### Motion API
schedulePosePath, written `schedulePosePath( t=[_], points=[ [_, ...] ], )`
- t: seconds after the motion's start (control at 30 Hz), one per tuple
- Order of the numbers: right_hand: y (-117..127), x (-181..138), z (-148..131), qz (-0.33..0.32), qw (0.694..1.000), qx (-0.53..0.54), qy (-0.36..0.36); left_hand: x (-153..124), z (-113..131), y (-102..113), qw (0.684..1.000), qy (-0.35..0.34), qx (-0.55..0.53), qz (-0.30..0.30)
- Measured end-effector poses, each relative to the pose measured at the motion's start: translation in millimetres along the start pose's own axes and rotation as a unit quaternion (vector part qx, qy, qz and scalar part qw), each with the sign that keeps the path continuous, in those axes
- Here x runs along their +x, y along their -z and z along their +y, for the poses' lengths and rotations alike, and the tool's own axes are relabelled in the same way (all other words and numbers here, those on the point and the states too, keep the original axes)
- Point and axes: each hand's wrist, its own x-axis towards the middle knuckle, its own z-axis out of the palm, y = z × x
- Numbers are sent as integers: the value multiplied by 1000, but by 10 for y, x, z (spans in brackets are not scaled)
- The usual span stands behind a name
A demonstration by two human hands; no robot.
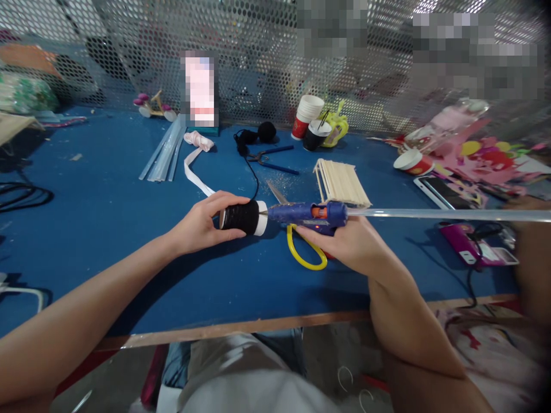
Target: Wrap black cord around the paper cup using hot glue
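Note:
My left hand (pixel 204 222) is closed around a paper cup wrapped in black cord (pixel 243 217), held on its side above the blue table (pixel 107 218). My right hand (pixel 350 244) grips a blue hot glue gun (pixel 307 214) whose nozzle touches the cup's white rim. A long clear glue stick (pixel 451 214) juts out of the gun's back toward the right. Yellow-handled scissors (pixel 301 252) lie on the table just under the gun.
A popsicle-stick frame (pixel 342 182) stands behind the gun. Spare glue sticks (pixel 163 152), a pink ribbon (pixel 193 163), pliers (pixel 271 160), stacked paper cups (pixel 307 115), a phone (pixel 437 192), a purple device (pixel 471 246) and coloured craft scraps lie around. Perforated metal mesh (pixel 241 51) backs the table.

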Motion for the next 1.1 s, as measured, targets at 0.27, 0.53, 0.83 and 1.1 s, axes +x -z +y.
schedulePosePath(
  t=[0.27, 0.53, 0.83, 1.1],
  points=[
    [-23, 48, -11, 44, 997, 34, -59, 6, 3, 12, 997, -62, 32, -10],
    [-8, 8, 19, 34, 997, 51, -49, -3, -15, 10, 997, -63, 51, -19],
    [-25, 45, 19, 40, 995, 63, -73, -1, 5, 16, 994, -92, 46, -28],
    [-2, -11, -7, 48, 992, 89, -68, -2, 16, -7, 1000, -9, -11, 9]
  ],
)
